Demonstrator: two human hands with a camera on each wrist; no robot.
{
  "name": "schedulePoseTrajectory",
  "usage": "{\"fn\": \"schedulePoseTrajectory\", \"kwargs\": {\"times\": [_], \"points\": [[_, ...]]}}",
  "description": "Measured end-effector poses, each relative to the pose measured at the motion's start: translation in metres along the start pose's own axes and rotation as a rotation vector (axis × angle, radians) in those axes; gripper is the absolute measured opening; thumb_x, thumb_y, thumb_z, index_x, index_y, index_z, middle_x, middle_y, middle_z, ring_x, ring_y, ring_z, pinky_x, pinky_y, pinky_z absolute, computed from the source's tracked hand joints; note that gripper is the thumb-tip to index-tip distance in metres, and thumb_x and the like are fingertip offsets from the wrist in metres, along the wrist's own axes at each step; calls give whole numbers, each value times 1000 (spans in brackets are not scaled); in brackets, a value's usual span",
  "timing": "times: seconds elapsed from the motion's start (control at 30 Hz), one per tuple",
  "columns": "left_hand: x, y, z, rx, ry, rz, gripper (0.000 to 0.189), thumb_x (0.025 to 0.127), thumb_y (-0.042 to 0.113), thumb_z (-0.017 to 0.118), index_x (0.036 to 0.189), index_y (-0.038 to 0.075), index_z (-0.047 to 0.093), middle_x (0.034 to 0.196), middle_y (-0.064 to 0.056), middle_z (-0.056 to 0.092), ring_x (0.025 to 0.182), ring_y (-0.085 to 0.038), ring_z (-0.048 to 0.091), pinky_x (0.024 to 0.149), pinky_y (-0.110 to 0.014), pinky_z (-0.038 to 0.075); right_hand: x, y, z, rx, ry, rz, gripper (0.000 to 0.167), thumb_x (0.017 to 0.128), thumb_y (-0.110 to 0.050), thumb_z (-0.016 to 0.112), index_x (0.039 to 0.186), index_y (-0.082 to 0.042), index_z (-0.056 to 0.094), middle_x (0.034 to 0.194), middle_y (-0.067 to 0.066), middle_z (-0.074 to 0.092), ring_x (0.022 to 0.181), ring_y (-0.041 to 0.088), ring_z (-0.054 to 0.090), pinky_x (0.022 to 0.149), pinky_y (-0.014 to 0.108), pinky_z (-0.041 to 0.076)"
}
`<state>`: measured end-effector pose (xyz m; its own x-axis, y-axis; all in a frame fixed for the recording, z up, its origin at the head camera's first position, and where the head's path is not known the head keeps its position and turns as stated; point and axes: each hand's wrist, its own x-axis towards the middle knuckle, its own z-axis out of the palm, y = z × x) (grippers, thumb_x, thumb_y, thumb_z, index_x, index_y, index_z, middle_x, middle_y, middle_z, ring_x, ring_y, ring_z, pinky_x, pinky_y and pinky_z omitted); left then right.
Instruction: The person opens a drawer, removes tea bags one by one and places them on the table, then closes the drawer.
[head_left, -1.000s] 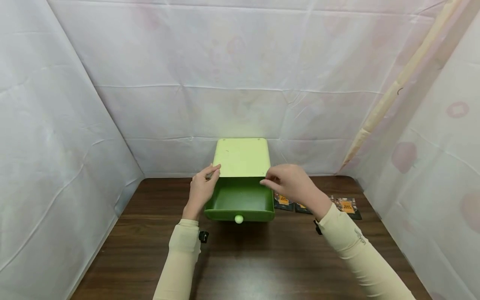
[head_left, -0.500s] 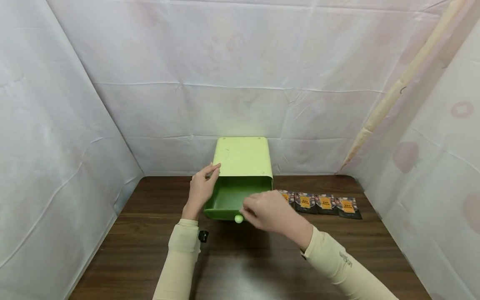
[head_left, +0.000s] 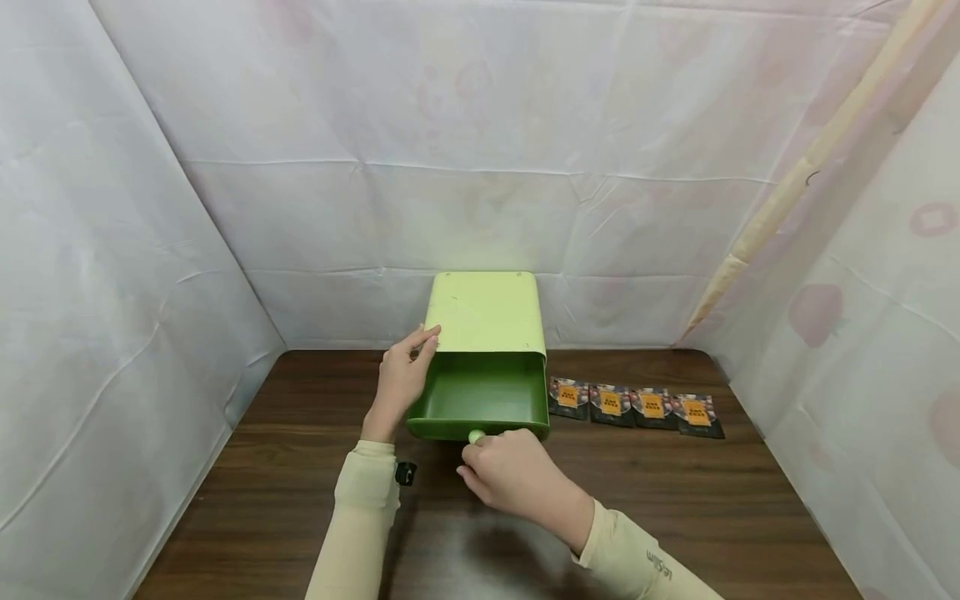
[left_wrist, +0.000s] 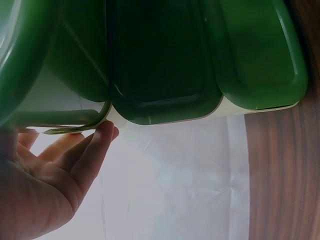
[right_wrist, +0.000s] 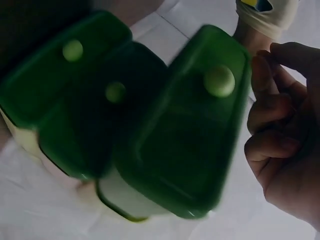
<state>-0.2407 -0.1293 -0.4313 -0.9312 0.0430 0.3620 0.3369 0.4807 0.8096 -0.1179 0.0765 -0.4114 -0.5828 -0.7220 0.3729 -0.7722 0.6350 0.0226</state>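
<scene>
A pale green cabinet [head_left: 486,312] stands at the back of the table, its dark green top drawer [head_left: 482,400] pulled out with a bare floor. My left hand [head_left: 397,379] touches the cabinet's front left top edge with extended fingertips. In the left wrist view those fingers [left_wrist: 95,150] lie along the cabinet's side. My right hand [head_left: 517,475] is just in front of the top drawer's round knob [head_left: 476,436], its fingers loosely bent. In the right wrist view a gap shows between the fingertips and that knob [right_wrist: 219,81].
Several dark packets with orange labels [head_left: 611,404] lie in a row right of the cabinet. Two lower drawers with knobs, including the middle drawer's knob [right_wrist: 115,92], are closed. White cloth [head_left: 465,217] encloses the wooden table [head_left: 300,500] at the back and sides.
My right hand has moved from the cabinet's front right top edge down and left to the drawer knob, uncovering the packets. My left hand and the drawer look unchanged.
</scene>
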Motion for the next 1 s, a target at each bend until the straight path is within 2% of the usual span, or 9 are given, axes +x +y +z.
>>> {"fn": "schedulePoseTrajectory", "kwargs": {"times": [0.1,0.17,0.33,0.57,0.7,0.8,0.87,0.93,1.0], "points": [[1,1,-1,3,16,15,39,101,43,50,134,26,62,147,-3,43,47,-26,48,39,-32,33,-2,0,9,18,-40,69,41,91,-33,68,58,-24,45,51,-11,36,41,4,33,38,22,26],[2,2,-1,9,24,19,39,101,44,50,134,27,62,147,-3,43,38,-24,32,37,-31,30,-4,1,14,5,-46,137,42,92,-37,67,58,-24,44,50,-10,34,40,6,32,37,24,26],[-1,1,0,14,23,9,38,101,44,49,134,28,62,147,-1,43,39,-15,32,38,-31,32,-10,-1,29,-27,-24,307,49,95,-46,60,55,-25,41,44,-9,29,36,8,30,34,26,24],[-5,-1,1,16,20,13,37,102,42,49,134,28,61,147,0,43,45,-21,44,39,-32,34,-10,-6,43,-73,73,458,59,96,-51,56,48,-24,36,39,-8,24,32,9,24,31,26,19],[-4,-2,-1,16,-3,11,38,103,43,47,135,28,60,148,-1,42,48,-23,49,45,-34,37,-9,-6,45,-86,110,504,58,95,-48,57,48,-22,35,41,-7,25,33,10,24,31,26,18],[-3,-2,-3,20,-25,1,40,103,45,44,136,30,59,149,0,41,55,-19,56,52,-34,39,-8,-4,46,-83,109,524,55,95,-46,57,50,-22,36,42,-7,26,33,10,25,32,26,17],[-2,-2,-4,21,-41,-5,41,103,47,43,137,30,58,149,1,40,49,-18,51,50,-36,38,-7,-1,46,-86,111,534,54,95,-45,56,50,-22,36,42,-7,26,33,10,25,32,26,17],[-2,-2,-5,25,-60,-11,42,103,48,40,138,31,57,150,1,38,51,-16,51,51,-36,38,-5,1,46,-92,122,536,53,95,-44,56,51,-22,37,42,-6,27,33,10,25,32,26,17],[-3,-2,-6,22,-87,-17,44,104,48,38,140,31,55,152,1,35,43,-20,41,53,-39,38,-2,4,45,-98,139,533,53,95,-44,57,52,-21,38,43,-6,27,33,11,26,32,26,17]]}}
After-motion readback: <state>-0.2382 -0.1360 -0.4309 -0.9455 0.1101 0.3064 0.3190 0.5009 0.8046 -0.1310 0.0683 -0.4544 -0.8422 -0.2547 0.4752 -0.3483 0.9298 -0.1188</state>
